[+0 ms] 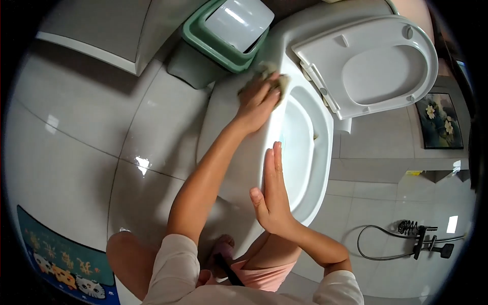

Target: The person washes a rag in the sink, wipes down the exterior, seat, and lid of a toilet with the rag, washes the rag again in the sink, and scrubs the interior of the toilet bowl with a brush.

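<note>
A white toilet stands in front of me with its seat and lid raised. My left hand is closed around a crumpled, greenish-beige cloth and presses it on the toilet's outer side, close to the rim, near the hinge end. Motion blurs the cloth's far edge. Nearer to me, my right hand lies along the bowl's rim with its fingers stretched out and the thumb apart. Nothing is held in it. A small brownish spot marks the inside of the bowl's rim.
Beside the toilet is a green and grey trash bin with a pale swing lid. A cabinet is at upper left, a patterned mat at lower left. A black hose fixture and flower picture are at right.
</note>
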Demonstrator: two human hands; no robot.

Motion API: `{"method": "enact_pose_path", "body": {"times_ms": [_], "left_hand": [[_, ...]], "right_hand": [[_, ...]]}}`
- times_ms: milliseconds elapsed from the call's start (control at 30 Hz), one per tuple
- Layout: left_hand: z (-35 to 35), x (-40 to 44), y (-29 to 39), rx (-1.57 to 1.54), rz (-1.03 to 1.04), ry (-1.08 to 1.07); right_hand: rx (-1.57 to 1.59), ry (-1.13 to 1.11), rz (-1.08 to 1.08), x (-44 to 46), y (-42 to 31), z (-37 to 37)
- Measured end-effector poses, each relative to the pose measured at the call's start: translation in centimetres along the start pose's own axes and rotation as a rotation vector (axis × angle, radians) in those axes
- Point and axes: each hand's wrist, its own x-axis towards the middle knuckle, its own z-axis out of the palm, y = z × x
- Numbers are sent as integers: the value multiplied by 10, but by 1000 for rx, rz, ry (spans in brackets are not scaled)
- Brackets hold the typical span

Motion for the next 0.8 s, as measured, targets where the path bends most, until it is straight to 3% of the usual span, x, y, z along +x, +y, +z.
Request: {"method": "enact_pose_path", "body": {"times_ms": [100, 133, 200, 267, 333, 400, 500, 600, 667, 733, 767, 800], "left_hand": [[4, 37, 0, 51, 121, 11], [3, 34, -7, -192, 14, -40], [-3, 15, -30, -136, -48, 38], [-11, -32, -58, -105, -412, 91], [-19, -88, -106, 22, -541, 148], [-29, -147, -128, -54, -763, 212], [-24, -184, -160, -50, -866, 349], [-21, -170, -114, 10, -713, 272], [-10, -140, -50, -64, -631, 249], [-11, -108, 23, -217, -434, 66], [-5, -99, 28, -213, -433, 62], [-1, -91, 31, -222, -300, 90]], "right_hand": [[8, -14, 15, 0, 0, -1], [5, -18, 24, -1, -1, -2], [10, -15, 15, -1, -1, 1], [-7, 6, 5, -2, 1, 1], [-13, 15, -5, -1, 1, 2], [-15, 14, -12, -7, -1, 5], [3, 29, -17, -7, 1, 7], [20, 37, -27, -6, 0, 7], [33, 36, -47, -9, 3, 8], [63, 36, -51, -8, 5, 6], [60, 42, -62, -9, 6, 6], [64, 47, -63, -8, 7, 6]]}}
